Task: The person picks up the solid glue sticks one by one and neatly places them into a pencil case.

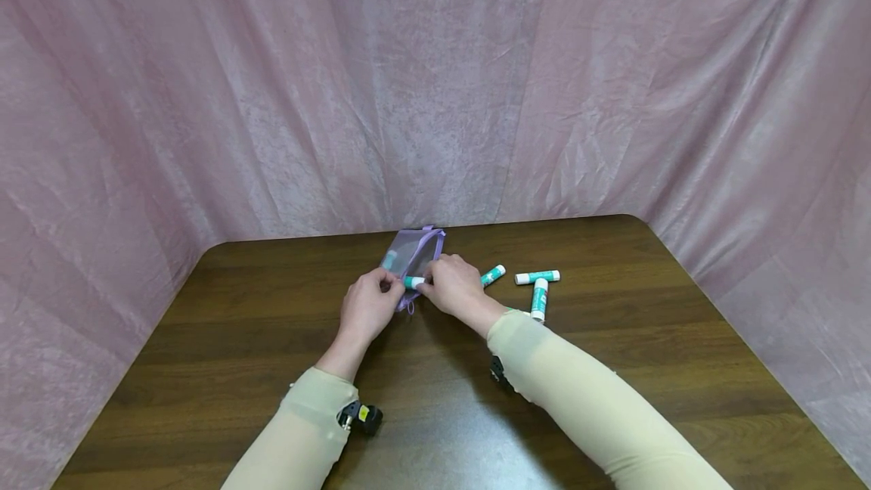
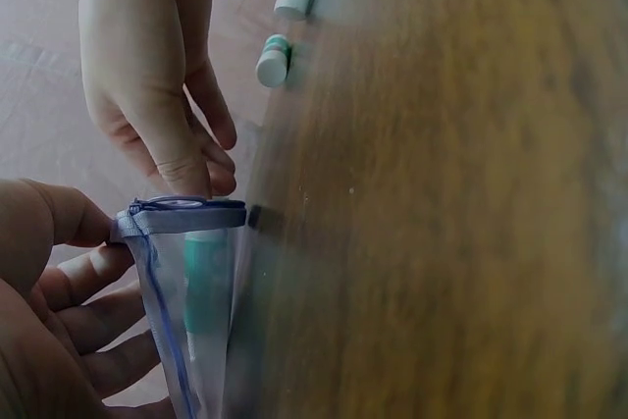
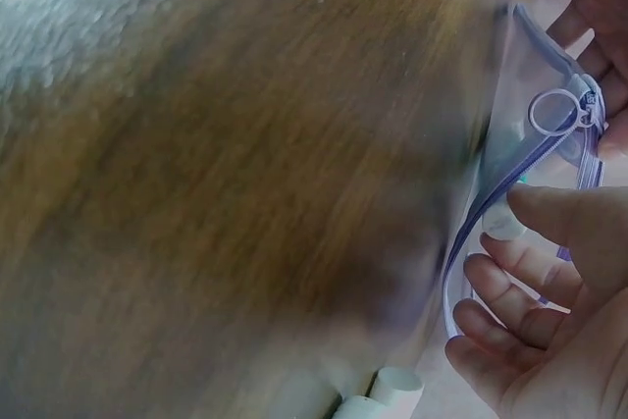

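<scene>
A translucent pouch (image 1: 410, 246) with purple zipper edging lies near the table's far edge, its zipper undone. My left hand (image 1: 367, 307) pinches the pouch's edge beside its mouth between thumb and finger. Between thumb and fingers, my right hand (image 1: 454, 284) holds a green-and-white glue stick (image 1: 413, 282) by its white end. In the left wrist view, the green part of this glue stick (image 2: 203, 282) shows through the pouch wall, inside the mouth. Another glue stick (image 1: 390, 258) shows faintly within the pouch's far left part. A ring-shaped zipper pull (image 3: 554, 112) hangs at one corner.
To the right of my right hand lie several loose glue sticks: one slanted glue stick (image 1: 493, 275), one crosswise glue stick (image 1: 537, 277), one lengthwise glue stick (image 1: 539, 299), and another mostly hidden by the forearm. Pink curtains (image 1: 435, 82) hang behind the wooden table (image 1: 224, 339).
</scene>
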A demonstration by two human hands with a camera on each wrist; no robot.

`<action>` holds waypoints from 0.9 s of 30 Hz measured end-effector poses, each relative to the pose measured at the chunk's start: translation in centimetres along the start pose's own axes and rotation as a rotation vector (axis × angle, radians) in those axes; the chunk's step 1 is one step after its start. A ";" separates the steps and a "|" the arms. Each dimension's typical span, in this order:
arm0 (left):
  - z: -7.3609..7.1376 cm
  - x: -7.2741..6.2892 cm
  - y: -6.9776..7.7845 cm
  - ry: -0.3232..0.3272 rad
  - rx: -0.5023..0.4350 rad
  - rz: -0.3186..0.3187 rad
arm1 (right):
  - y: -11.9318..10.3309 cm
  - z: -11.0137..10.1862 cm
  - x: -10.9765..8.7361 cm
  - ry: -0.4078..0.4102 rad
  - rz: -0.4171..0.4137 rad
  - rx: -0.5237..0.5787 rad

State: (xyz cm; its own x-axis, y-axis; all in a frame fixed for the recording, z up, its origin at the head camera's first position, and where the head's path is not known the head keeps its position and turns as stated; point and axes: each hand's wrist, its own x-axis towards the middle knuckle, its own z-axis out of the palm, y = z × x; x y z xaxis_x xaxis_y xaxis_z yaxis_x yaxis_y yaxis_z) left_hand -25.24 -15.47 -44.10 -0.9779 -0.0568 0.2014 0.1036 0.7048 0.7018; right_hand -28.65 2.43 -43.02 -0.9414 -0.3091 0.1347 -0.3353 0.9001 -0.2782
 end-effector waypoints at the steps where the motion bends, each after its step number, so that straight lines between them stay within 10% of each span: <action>1: 0.0 0.0 0.0 0.000 -0.001 0.000 | 0.0 0.0 0.0 -0.003 -0.001 0.001; 27: -0.2 0.0 0.3 0.005 -0.003 -0.009 | -0.8 0.3 0.3 -0.018 0.012 -0.006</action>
State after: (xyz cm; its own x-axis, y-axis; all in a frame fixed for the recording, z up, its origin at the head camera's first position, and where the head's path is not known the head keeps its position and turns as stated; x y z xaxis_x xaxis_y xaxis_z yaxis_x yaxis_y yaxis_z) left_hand -25.14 -15.41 -43.70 -0.9778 -0.0671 0.1987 0.0952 0.7020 0.7058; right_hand -28.71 1.51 -43.04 -0.9459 -0.3036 0.1142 -0.3237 0.9056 -0.2740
